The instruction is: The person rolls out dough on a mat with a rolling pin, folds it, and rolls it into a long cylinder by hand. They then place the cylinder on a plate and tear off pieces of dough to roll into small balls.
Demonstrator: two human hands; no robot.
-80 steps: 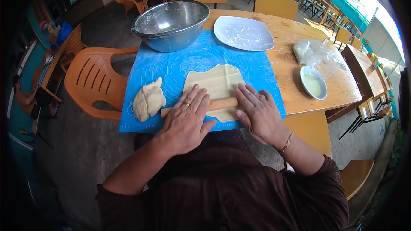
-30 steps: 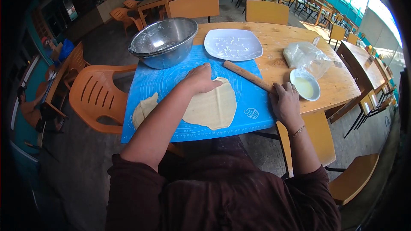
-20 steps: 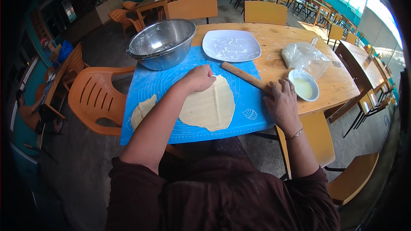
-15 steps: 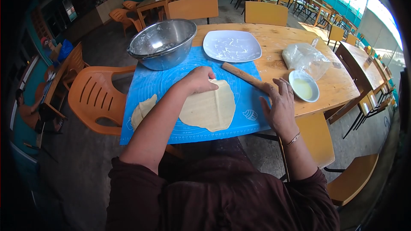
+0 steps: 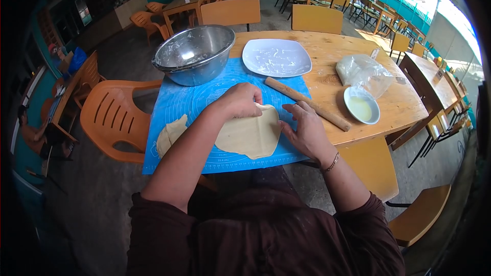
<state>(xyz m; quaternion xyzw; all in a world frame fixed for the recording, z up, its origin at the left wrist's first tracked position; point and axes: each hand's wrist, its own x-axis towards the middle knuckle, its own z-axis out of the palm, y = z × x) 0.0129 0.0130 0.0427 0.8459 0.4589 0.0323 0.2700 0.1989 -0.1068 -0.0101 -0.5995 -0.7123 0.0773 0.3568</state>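
Observation:
A thin, flat sheet of rolled dough (image 5: 249, 137) lies on a blue baking mat (image 5: 204, 165) with printed markings. My left hand (image 5: 239, 101) pinches the far edge of the sheet between thumb and fingers. At the sheet's right edge is my right hand (image 5: 307, 130), thumb and fingers apart, its thumb at or very near the dough. Left of my left forearm lies another piece of dough (image 5: 171, 134), partly covered by the arm. Beyond my right hand a wooden rolling pin (image 5: 307, 103) rests diagonally across the mat's edge and the table.
A large metal bowl (image 5: 197, 56) and a white plate (image 5: 276, 57) dusted with flour stand at the back. On the right are a clear plastic bag (image 5: 360, 71) of white contents and a small bowl (image 5: 362, 105) of pale liquid. An orange chair (image 5: 115, 117) is to the left.
My right hand has left the near end of the rolling pin and moved left to the dough's right edge. My left hand stays at the far edge, shifted slightly.

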